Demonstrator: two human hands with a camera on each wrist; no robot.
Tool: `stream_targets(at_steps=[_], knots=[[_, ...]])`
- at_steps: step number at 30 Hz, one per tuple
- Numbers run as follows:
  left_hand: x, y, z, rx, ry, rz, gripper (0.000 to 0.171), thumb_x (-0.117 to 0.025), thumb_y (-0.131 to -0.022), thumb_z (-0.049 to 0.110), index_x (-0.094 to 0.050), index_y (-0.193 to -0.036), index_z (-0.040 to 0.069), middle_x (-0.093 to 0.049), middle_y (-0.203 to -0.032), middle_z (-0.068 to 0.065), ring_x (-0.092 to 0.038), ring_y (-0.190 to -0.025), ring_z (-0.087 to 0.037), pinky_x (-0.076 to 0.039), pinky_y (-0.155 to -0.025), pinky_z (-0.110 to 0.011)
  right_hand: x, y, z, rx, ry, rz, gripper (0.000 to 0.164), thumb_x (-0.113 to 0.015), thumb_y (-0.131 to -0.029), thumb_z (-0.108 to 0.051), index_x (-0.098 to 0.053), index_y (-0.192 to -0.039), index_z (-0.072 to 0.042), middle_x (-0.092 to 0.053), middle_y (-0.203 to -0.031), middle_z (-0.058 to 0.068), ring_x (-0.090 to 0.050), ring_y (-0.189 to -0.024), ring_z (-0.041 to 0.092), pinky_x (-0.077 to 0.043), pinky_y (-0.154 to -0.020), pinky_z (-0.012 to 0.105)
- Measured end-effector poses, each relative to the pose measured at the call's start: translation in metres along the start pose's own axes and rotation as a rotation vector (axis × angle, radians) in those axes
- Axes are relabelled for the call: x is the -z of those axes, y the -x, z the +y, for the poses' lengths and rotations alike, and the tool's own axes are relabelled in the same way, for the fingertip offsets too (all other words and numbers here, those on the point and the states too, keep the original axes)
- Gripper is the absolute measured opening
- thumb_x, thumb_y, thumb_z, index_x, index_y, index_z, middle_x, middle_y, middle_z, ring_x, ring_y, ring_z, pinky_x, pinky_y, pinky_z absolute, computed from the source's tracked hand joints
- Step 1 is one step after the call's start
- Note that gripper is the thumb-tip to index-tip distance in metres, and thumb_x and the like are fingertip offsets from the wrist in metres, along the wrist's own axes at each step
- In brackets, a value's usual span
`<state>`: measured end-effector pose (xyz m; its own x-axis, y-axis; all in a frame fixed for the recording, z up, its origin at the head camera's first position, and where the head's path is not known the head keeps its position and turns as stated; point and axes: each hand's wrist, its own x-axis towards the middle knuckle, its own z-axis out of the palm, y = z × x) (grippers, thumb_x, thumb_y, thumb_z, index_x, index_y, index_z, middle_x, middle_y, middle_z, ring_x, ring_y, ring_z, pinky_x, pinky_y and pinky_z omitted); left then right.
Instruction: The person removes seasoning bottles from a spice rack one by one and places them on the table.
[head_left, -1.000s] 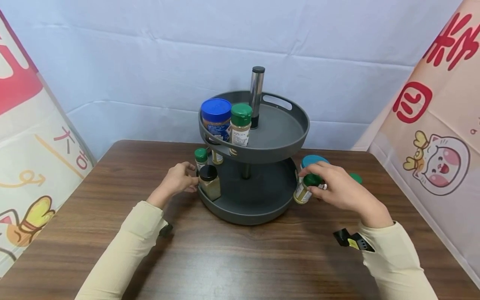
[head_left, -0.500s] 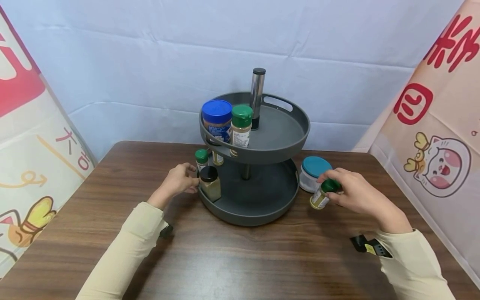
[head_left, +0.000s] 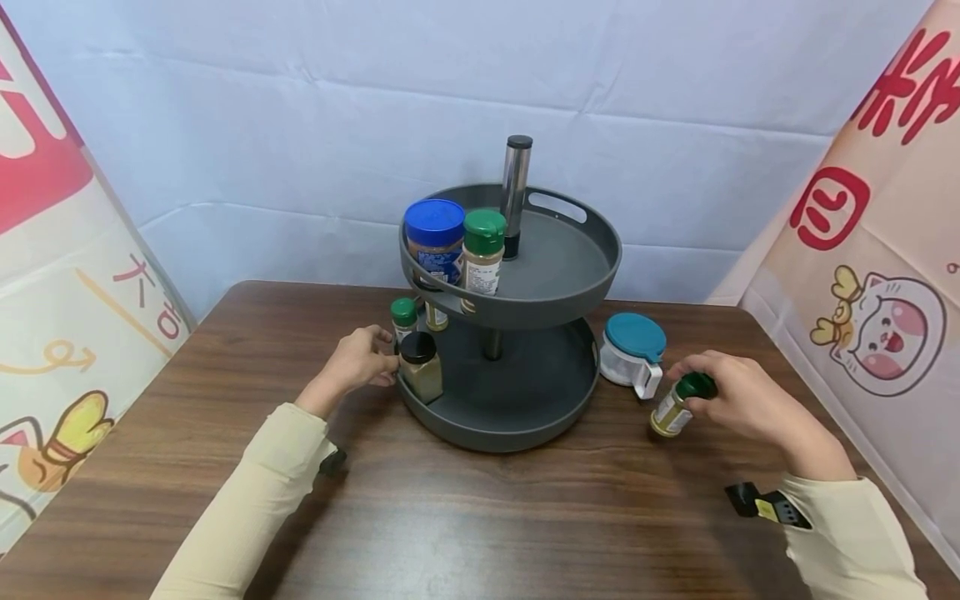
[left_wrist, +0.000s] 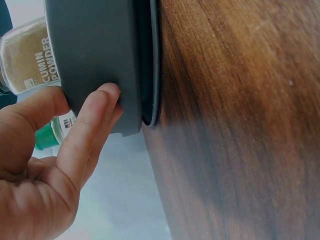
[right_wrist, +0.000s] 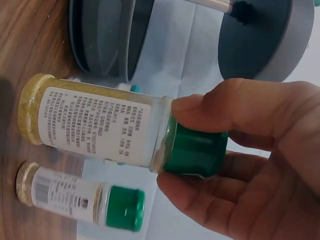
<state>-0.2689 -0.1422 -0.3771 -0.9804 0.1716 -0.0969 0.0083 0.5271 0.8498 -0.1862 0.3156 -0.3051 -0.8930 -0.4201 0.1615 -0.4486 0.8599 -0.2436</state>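
My right hand pinches the green cap of a spice jar between thumb and fingers, right of the grey two-tier turntable. The jar holds yellowish powder and leans; whether its base touches the table cannot be told. Its white printed label faces the right wrist camera. At the lower tier's left edge, my left hand holds the rim, thumb at the top edge and fingers along the outer wall. Beside it in the tier stand a black-capped cumin powder jar and a small green-capped jar.
A handled clear pot with a teal lid stands right of the turntable. Another green-capped spice jar stands on the table near my right hand. The upper tier bears a blue-lidded jar and a green-capped shaker.
My right hand has carried the spice jar right and nearer to me, away from the turntable. The teal-lidded pot and its handle now show. My left hand stays put.
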Motion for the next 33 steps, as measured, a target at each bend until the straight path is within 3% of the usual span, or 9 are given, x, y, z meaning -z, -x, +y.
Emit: stream_targets(at_steps=[13, 25, 33], knots=[[0.001, -0.001, -0.001, 0.002, 0.005, 0.001, 0.046, -0.061, -0.078, 0.005, -0.046, -0.119, -0.008, -0.06, -0.088, -0.023, -0.064, -0.061, -0.022, -0.056, -0.063, -0.038, 0.005, 0.009, 0.02, -0.162, 0.057, -0.028, 0.028, -0.073, -0.067, -0.007, -0.064, -0.093, -0.001, -0.061, -0.09, 0.024, -0.053, -0.072, 0.028, -0.049, -0.057, 0.044], [0.001, -0.001, -0.001, 0.002, 0.009, -0.006, 0.046, -0.061, -0.079, 0.005, -0.045, -0.12, -0.008, -0.06, -0.089, -0.024, -0.064, -0.062, -0.023, -0.057, -0.061, -0.035, 0.005, 0.019, 0.05, -0.191, 0.057, -0.034, 0.027, -0.073, -0.065, -0.006, -0.063, -0.089, -0.001, -0.061, -0.078, 0.014, -0.05, -0.065, 0.024, -0.044, -0.055, 0.041], [0.001, -0.001, 0.0, -0.006, 0.015, -0.007, 0.045, -0.061, -0.079, 0.004, -0.045, -0.119, -0.009, -0.06, -0.089, -0.024, -0.064, -0.063, -0.024, -0.057, -0.059, -0.034, 0.005, 0.024, 0.064, -0.237, 0.035, -0.06, 0.029, -0.073, -0.064, -0.006, -0.062, -0.09, 0.002, -0.06, -0.076, 0.014, -0.051, -0.067, 0.027, -0.044, -0.058, 0.047]])
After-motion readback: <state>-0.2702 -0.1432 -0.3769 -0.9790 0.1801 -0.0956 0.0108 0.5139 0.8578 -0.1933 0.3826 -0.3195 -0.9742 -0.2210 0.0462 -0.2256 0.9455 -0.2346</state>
